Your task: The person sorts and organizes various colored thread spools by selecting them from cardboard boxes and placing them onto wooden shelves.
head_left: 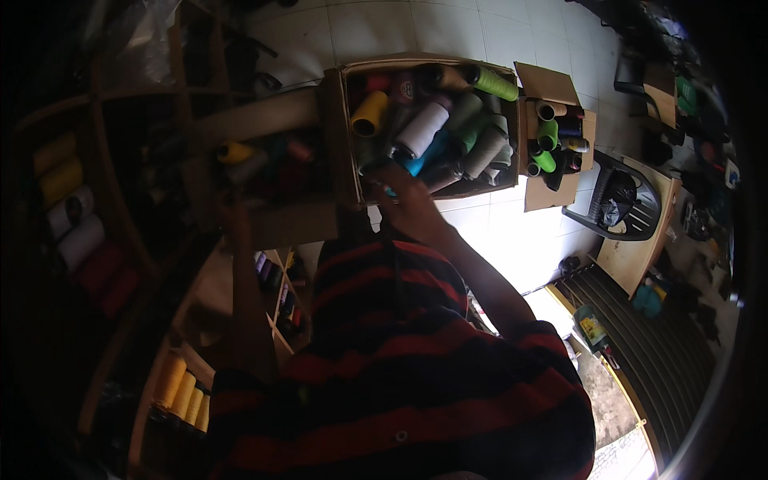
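Note:
A large cardboard box [428, 62] full of thread cones lies in front of me, with a white cone [422, 130], a yellow cone [370, 114] and a lime-green cone [494, 82] among several grey and green ones. My right hand [408, 206] reaches over its near left corner, fingers curled in; a bit of blue shows between them, but what they hold is too dark to make out. Over the near side of a second box [292, 224] on the left hangs my left hand [236, 214], its fingers lost in shadow. That box holds a small yellow cone [235, 152] and darker ones.
Another open carton [550, 194] with green and dark cones adjoins on the right. Beyond it stands a dark plastic chair [620, 200] with a black bag. Wooden shelves [104, 168] with yellow, white and red cones line the left. Yellow cones [180, 388] fill a lower shelf.

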Action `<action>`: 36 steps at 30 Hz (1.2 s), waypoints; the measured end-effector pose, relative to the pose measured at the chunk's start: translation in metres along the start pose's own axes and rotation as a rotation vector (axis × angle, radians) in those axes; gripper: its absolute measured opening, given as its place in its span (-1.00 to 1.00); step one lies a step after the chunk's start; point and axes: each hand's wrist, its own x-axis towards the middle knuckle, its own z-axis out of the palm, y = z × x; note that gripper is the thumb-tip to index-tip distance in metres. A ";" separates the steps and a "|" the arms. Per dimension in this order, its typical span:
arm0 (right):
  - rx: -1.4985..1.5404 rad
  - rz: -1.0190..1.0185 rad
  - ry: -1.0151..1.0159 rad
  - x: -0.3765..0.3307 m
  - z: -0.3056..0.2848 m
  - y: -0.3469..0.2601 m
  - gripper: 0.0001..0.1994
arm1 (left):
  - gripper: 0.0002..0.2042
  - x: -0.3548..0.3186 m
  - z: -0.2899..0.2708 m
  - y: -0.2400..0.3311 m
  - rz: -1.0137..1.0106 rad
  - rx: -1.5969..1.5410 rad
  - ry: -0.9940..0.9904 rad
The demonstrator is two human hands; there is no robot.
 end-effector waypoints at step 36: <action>0.482 0.770 -0.375 0.067 0.151 0.049 -0.39 | -0.37 -0.065 0.033 0.023 -0.515 -0.657 0.164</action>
